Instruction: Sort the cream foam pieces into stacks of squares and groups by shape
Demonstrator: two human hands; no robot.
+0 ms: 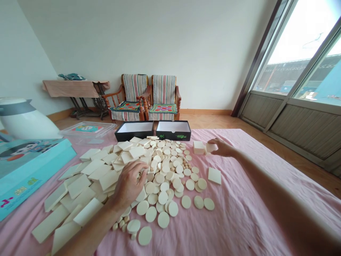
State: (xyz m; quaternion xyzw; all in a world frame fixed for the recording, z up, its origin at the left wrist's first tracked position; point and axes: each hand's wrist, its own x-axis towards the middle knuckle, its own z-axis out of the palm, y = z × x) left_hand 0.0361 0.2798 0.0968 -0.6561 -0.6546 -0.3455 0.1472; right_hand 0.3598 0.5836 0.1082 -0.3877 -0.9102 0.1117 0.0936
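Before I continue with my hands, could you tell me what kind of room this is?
Probably a living room in a home: two wooden armchairs with striped covers, a cloth-draped sewing-machine table, and a large white plastic jug suggest it.

Head-height view, forward and down

Plain off-white painted walls (pixel 202 53) meet at a far left corner above an orange-brown baseboard (pixel 205 111) and a tan patterned floor (pixel 213 120). Far left, a pink cloth (pixel 71 89) covers a table on a dark metal stand (pixel 82 106). Right of it, two reddish-brown wooden armchairs (pixel 163 97) carry striped covers and multicoloured patterned seat mats. On the right, metal-framed glazing (pixel 287 67) above grey ribbed panels (pixel 306 124) admits bright daylight; a roofline shows outside.
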